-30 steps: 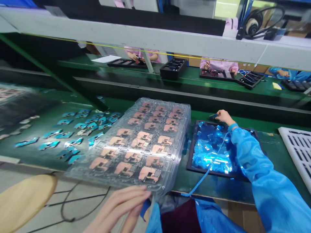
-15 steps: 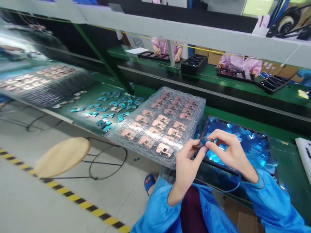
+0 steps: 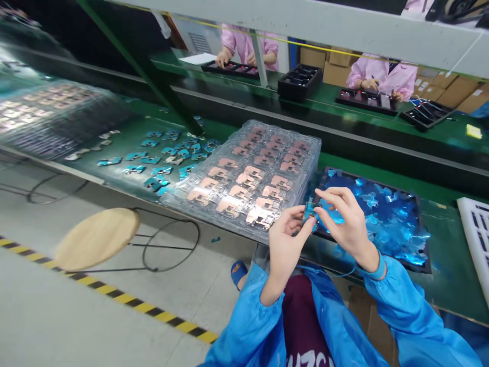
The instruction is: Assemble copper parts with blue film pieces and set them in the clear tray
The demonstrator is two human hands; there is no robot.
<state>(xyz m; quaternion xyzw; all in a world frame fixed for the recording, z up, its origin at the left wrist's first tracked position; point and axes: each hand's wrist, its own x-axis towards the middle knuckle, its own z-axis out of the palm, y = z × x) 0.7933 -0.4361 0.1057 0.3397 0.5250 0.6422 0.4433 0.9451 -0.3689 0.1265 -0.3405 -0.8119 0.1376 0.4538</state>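
A small blue-green circuit board [image 3: 309, 210] is held up in front of me, tilted. My left hand [image 3: 286, 237] pinches its lower left part between thumb and fingers. Around its upper right edge are the thumb and index finger of my right hand [image 3: 346, 219], closed loosely on it; part of that contact is hidden. Just left of the hands lies a clear plastic tray [image 3: 244, 232] with copper-coloured boards in rows. Behind my right hand, a black tray [image 3: 425, 262] holds a heap of shiny blue film pieces [image 3: 382, 214].
Several blue-green boards [image 3: 148, 159] lie loose on the green bench [image 3: 114, 178]. Stacked trays [image 3: 46, 122] stand farther left, and a white slotted rack [image 3: 476, 239] at right. A wooden stool [image 3: 99, 237] is below the bench. Across from me, two people in pink work over black trays [image 3: 367, 102].
The board has turned so that its blue-green face shows. My hands have shifted slightly left and up in view, and my right index finger has lifted. The camera view has tilted.
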